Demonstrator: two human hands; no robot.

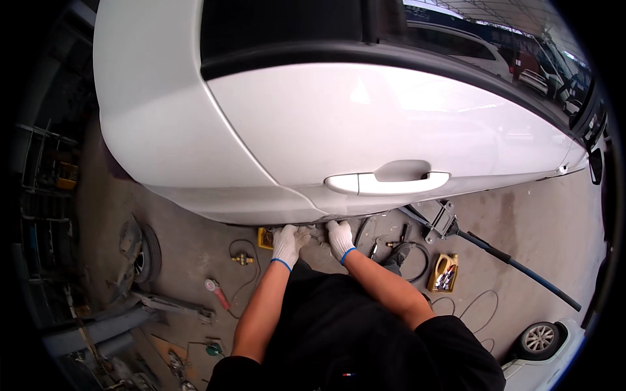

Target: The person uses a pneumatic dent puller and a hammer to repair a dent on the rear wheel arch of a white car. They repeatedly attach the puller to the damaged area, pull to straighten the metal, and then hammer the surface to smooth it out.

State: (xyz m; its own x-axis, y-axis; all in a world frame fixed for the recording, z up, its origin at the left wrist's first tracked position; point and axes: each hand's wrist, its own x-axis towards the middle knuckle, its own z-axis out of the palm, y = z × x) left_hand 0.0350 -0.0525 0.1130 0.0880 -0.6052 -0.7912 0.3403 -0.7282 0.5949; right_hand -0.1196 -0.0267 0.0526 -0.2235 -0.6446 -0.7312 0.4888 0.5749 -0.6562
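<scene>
A white car (274, 117) fills the upper part of the head view, its side panels and door handle (391, 184) facing me. Low against its bottom edge, both of my hands work in white gloves with blue cuffs. My left hand (287, 245) has its fingers curled together beside the panel's lower edge. A short way to its right, my right hand (340, 240) is closed too, its fingertips up against the same edge. Between them shows a small greyish part that I cannot name. The car's body hides whatever lies above my fingertips.
Behind my left hand stands a yellow bin (265, 238). A red-handled angle grinder (218, 294) and a loose wheel (147, 254) lie left. A floor jack (443, 221) with a long blue handle (541, 281) and a yellow tool container (445, 274) are right. Hoses cross the floor.
</scene>
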